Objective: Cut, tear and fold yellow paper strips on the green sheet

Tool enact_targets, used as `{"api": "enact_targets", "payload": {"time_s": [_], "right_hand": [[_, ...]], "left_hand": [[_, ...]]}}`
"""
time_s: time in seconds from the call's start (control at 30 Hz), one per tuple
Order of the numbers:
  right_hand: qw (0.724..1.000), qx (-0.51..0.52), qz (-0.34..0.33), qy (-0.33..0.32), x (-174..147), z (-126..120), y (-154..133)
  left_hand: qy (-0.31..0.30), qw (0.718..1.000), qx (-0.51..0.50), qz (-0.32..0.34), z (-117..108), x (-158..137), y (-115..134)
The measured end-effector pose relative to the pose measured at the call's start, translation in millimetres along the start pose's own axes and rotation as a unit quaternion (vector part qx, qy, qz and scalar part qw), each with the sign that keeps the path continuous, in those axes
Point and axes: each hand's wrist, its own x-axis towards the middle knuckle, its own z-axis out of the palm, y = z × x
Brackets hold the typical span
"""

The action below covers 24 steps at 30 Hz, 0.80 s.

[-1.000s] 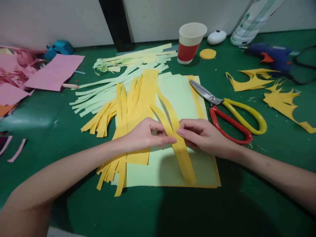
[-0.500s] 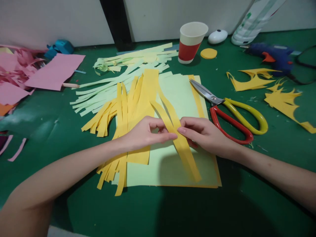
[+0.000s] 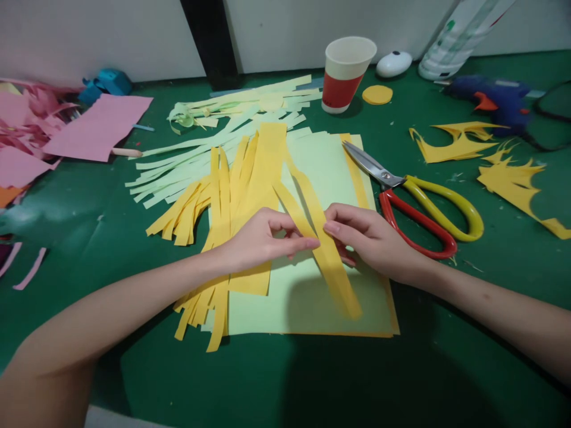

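Observation:
Between my hands, yellow paper strips [image 3: 335, 270] hang over a stack of pale green paper sheets [image 3: 263, 318]. The strips part into two toward the far end and overlap toward me. My left hand [image 3: 279, 233] pinches them from the left, thumb on top. From the right, my right hand [image 3: 363, 235] pinches their edge between thumb and fingers. Left of the strips lie a wide yellow paper piece [image 3: 273, 148] and several cut yellow strips [image 3: 219, 208], with cut green strips [image 3: 178, 163] behind. Scissors [image 3: 392, 181] with one red and one yellow handle rest beside my right hand.
A paper cup [image 3: 342, 89], a yellow paper disc [image 3: 377, 95] and a white oval object [image 3: 394, 64] stand along the back. At right lie a blue glue gun [image 3: 495, 98] and yellow scraps [image 3: 513, 184]. Pink paper [image 3: 100, 128] is heaped at left.
The two strips have shifted slightly between my fingers, and their near end has risen a little. Both hands stay in nearly the same place, still pinching.

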Motion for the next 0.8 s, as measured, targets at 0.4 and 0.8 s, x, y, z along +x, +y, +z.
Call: {"api": "enact_targets", "payload": {"time_s": [0.4, 0.8], "right_hand": [[0.997, -0.06, -0.04, -0.004, 0.4, -0.6, -1.4], [0.999, -0.006, -0.005, 0.041, -1.1, 2.8, 0.0]], "left_hand": [[-0.056, 0.998, 0.017, -0.007, -1.2, 0.8, 3.5], [-0.023, 1.0, 0.002, -0.007, -1.3, 0.6, 0.9]]}}
